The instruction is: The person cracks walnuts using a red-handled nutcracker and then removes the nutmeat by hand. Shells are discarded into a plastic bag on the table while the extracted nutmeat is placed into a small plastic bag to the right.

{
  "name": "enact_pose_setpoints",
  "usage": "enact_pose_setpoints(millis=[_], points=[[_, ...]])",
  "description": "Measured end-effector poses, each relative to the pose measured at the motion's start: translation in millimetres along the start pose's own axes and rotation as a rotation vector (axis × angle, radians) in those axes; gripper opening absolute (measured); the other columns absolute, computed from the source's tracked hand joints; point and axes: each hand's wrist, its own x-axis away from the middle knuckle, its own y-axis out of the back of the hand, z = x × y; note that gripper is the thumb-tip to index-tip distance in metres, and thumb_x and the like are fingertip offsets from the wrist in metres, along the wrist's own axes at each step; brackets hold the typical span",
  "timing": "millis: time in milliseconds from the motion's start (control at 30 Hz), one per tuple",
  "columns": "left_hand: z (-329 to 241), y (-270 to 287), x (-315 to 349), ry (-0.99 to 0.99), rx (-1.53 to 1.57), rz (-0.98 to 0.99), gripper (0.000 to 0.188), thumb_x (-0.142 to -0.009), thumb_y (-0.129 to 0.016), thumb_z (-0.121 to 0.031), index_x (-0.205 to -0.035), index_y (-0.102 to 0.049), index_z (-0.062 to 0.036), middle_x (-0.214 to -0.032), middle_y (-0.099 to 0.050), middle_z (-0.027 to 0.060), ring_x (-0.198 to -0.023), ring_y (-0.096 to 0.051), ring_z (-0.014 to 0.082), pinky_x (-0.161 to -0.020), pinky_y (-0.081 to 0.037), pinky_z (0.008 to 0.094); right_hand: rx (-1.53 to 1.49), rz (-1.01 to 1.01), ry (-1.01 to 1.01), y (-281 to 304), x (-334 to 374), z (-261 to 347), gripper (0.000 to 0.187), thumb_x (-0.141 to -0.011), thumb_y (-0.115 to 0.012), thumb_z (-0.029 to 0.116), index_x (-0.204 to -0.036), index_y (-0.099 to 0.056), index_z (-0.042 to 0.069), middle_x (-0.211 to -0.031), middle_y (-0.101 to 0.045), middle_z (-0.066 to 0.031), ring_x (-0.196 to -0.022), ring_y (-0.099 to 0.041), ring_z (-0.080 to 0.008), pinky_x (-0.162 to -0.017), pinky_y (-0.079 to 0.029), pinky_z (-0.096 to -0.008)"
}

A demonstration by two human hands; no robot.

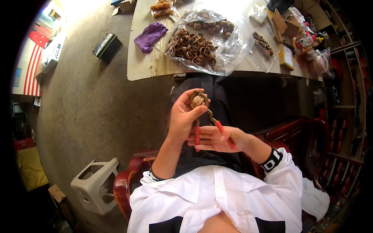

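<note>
A brown walnut [198,101] sits between the rounded brass-coloured jaws of a nutcracker [220,126] with red handles. My left hand [184,112] is closed around the jaw end, its thumb and fingers steadying the walnut there. The two handles spread apart toward me, across my right hand [223,139]. That hand lies palm up beneath them, fingers fairly straight under the handles and the thumb against the right one. Ahead on the table, a clear plastic bag [229,66] lies spread out, with a heap of broken shells [192,48] and several whole walnuts [211,27] on it.
The pale table [143,66] ends just beyond my knees. On it lie a purple cloth [150,37], packaged food [161,8], a yellow box [286,57] and bottles [307,40]. A plastic stool [97,186] and a black battery-like box [107,47] stand on the floor at left.
</note>
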Motion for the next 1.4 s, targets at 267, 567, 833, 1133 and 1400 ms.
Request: enact_pose_setpoints(millis=[267,567,833,1133,1400], points=[[-5,3,2,0.032,-0.002,-0.005,0.056,-0.079,-0.079,-0.013,-0.126,-0.053,0.0053,-0.112,-0.063,0.0118,-0.102,-0.064,0.0193,-0.095,-0.052,0.0327,0.076,-0.131,-0.107,-7,2,5,0.054,-0.081,-0.05,0.017,-0.132,-0.041,0.001,-0.125,-0.049,-0.0116,-0.118,-0.049,-0.0223,-0.103,-0.037,-0.0392],[5,0,8,0.066,0.149,0.076,0.057,-0.083,-0.075,-0.012,-0.13,-0.049,0.0053,-0.116,-0.061,0.013,-0.106,-0.062,0.0219,-0.099,-0.049,0.0352,0.243,-0.264,0.02,-6,2,-17,0.039,-0.075,-0.056,0.016,-0.11,-0.043,0.006,-0.096,-0.046,-0.0033,-0.086,-0.047,-0.0134,-0.08,-0.039,-0.0278],[11,7,2,0.067,0.225,0.102,0.05,-0.091,-0.066,-0.016,-0.132,-0.046,0.006,-0.122,-0.058,0.0158,-0.112,-0.059,0.0236,-0.102,-0.046,0.0366,0.242,-0.249,0.042,-1,-4,-10,0.042,-0.075,-0.054,0.014,-0.115,-0.044,0.002,-0.098,-0.049,-0.0049,-0.087,-0.05,-0.0133,-0.082,-0.041,-0.0284],[9,15,0,0.23,0.112,0.164,0.052,-0.092,-0.065,-0.023,-0.13,-0.048,0.0083,-0.122,-0.06,0.0195,-0.11,-0.061,0.0239,-0.1,-0.049,0.0346,0.055,-0.038,-0.008,-6,0,-2,0.071,-0.077,-0.048,0.01,-0.142,-0.025,-0.006,-0.141,-0.035,-0.0161,-0.136,-0.035,-0.0244,-0.116,-0.027,-0.0376],[8,17,-1,0.177,0.144,0.13,0.056,-0.09,-0.068,-0.025,-0.13,-0.049,0.0093,-0.122,-0.06,0.0207,-0.109,-0.062,0.0241,-0.098,-0.05,0.0344,-0.036,0.011,0.025,-6,-2,-3,0.077,-0.081,-0.054,0.017,-0.145,-0.018,-0.007,-0.143,-0.033,-0.0155,-0.139,-0.03,-0.0244,-0.119,-0.02,-0.0382]])
